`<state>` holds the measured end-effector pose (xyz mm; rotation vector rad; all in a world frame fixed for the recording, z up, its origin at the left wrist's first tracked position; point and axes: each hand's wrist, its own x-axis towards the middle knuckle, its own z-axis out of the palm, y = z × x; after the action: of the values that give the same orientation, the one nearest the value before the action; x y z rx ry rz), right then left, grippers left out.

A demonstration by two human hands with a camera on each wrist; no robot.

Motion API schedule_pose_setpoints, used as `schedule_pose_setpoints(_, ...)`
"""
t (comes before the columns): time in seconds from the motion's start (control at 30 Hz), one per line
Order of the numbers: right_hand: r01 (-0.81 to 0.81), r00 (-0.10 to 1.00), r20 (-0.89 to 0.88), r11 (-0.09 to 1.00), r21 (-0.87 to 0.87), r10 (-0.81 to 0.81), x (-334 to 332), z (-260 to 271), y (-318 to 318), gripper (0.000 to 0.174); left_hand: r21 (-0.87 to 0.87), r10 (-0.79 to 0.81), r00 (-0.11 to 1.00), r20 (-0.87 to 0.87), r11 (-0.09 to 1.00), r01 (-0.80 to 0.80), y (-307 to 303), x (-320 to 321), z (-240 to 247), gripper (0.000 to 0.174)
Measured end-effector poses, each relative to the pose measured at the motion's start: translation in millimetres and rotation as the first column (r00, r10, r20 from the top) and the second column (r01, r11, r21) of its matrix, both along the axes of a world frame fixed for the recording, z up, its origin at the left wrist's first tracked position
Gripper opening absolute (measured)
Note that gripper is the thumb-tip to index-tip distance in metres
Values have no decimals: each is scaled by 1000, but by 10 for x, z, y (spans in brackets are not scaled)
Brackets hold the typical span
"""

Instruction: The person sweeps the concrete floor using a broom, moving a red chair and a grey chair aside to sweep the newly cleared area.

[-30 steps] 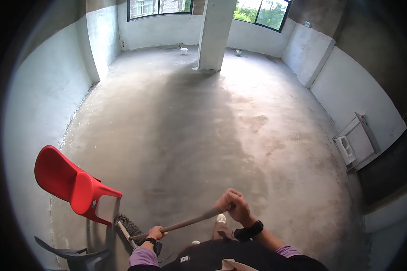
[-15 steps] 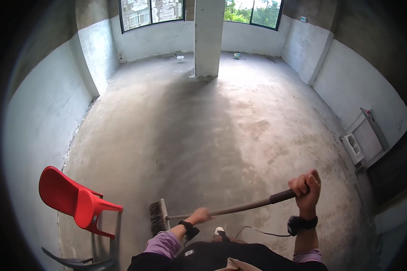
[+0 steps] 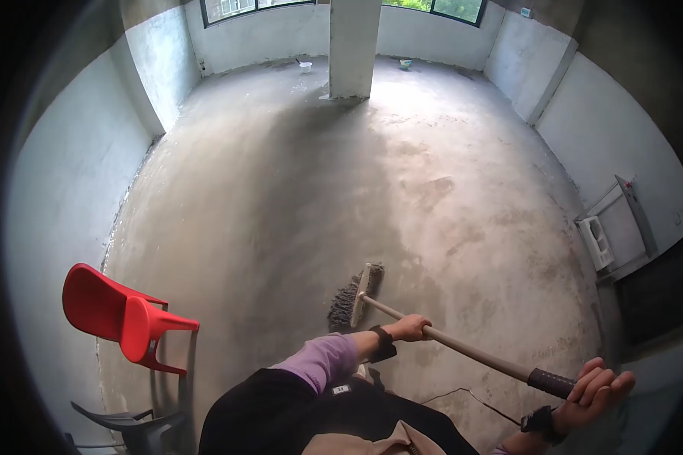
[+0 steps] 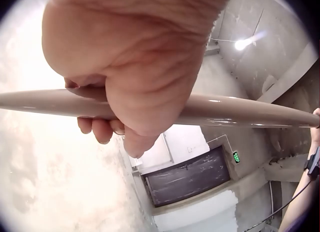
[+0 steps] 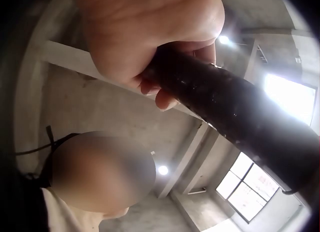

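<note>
A long-handled broom (image 3: 470,348) slants across the head view, its wide head of dark grey bristles (image 3: 344,305) down at the concrete floor in front of me. My left hand (image 3: 411,327) grips the tan pole a little way up from the head. In the left wrist view, that hand's fingers (image 4: 102,131) show curled under the glossy pole (image 4: 235,111). At the upper end, my right hand (image 3: 601,390) holds the dark grip (image 3: 552,383). The right wrist view shows its fingers wrapped around this ribbed black grip (image 5: 225,102).
A red chair (image 3: 133,318) stands at the left, with a dark grey chair (image 3: 129,426) nearer me. By the right wall is a white basin in a frame (image 3: 598,243). A pillar (image 3: 353,53) and two small tubs, one white (image 3: 305,67), are at the far end.
The broom head has swept from the lower left, near the red chair, to the middle of the floor. Both hands have moved right with the pole, the right one rising and then lowering.
</note>
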<state>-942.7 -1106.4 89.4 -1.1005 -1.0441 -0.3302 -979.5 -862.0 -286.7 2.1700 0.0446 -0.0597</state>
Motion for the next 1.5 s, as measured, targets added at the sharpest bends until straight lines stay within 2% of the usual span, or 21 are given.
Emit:
schedule_pose_setpoints(0.1, 71, 997, -34, 994, -82, -74, -42, -222, 129, 10, -58, 10, 999, -39, 998, -12, 128, -95, -209, 24)
schedule_pose_setpoints(0.2, 129, 969, -203, 988, -83, -144, -69, -412, 332, 8, -2, 57, 997, -52, 998, -57, 244, -317, -531, 25)
schedule_pose_setpoints(0.27, 171, 942, -277, 981, -90, -189, -79, -565, 405, 7, 33, 55, 991, -126, 998, -51, 361, -529, -516, 29)
schedule_pose_setpoints(0.5, 124, 868, -470, 987, -104, -159, -355, -995, 1146, 9, 149, 141, 946, -291, 984, -100, 1113, -1554, -724, 34)
schedule_pose_setpoints(0.6, -16, 798, -601, 996, -88, -40, -576, -1308, 1605, 9, 170, 198, 895, -398, 975, -140, 1547, -2144, -990, 33)
schedule_pose_setpoints(0.7, -156, 712, -698, 986, -55, 73, -857, -1686, 2066, 11, 201, 270, 810, -520, 961, -191, 1934, -2854, -1179, 35)
schedule_pose_setpoints(0.73, -155, 683, -726, 987, -40, 77, -954, -1836, 2218, 14, 212, 296, 776, -557, 954, -213, 2049, -3102, -1222, 35)
schedule_pose_setpoints(0.8, -289, 601, -780, 957, -9, 174, -1203, -2026, 2524, 13, 234, 349, 703, -620, 937, -259, 2240, -3614, -1279, 36)
schedule_pose_setpoints(0.97, -518, 456, -858, 855, -41, 235, -1882, -2215, 3142, 11, 281, 437, 541, -718, 894, -348, 2537, -4784, -1487, 41)
schedule_pose_setpoints(1.13, -661, 357, -891, 750, -28, 281, -2355, -2252, 3583, 9, 288, 466, 450, -762, 866, -408, 2645, -5571, -1518, 44)
schedule_pose_setpoints(1.27, -750, 363, -879, 656, -81, 307, -2505, -2289, 3789, 8, 278, 502, 417, -758, 827, -489, 2671, -5843, -1606, 41)
schedule_pose_setpoints(1.37, -787, 327, -886, 614, -63, 328, -2443, -2245, 3922, 10, 302, 525, 359, -772, 799, -520, 2723, -5722, -1461, 43)
schedule_pose_setpoints(1.5, -789, 120, -938, 605, 109, 326, -2205, -2229, 4123, 11, 321, 543, 433, -719, 813, -486, 2889, -5538, -1525, 44)
